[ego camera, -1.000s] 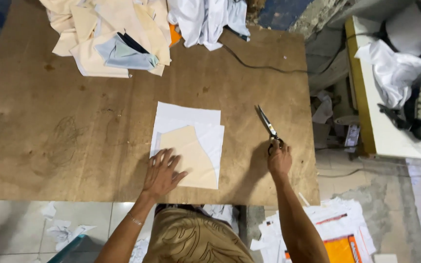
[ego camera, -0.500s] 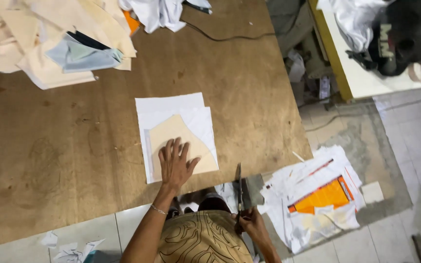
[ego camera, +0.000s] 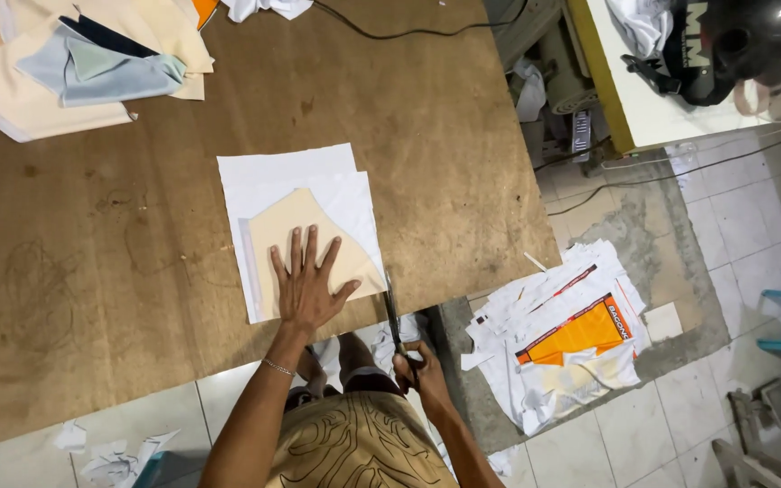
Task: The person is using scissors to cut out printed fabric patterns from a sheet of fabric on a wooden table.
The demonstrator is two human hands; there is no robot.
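Wooden bench [ego camera: 92, 271] carries white fabric sheets [ego camera: 296, 181] with a tan pattern piece [ego camera: 291, 226] on top, near the front edge. My left hand [ego camera: 307, 285] lies flat on the pattern, fingers spread apart. My right hand [ego camera: 419, 369] has its fingers clamped on the scissors [ego camera: 393, 316], blades at the fabric's lower right corner.

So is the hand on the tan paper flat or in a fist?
Flat. The left hand lies palm down with fingers spread on the tan pattern piece, over white fabric.

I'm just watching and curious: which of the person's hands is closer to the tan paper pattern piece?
Left. The left hand lies flat on the tan pattern piece, pressing it down. The right hand holds scissors just off the table edge, beside the pattern's lower right corner.
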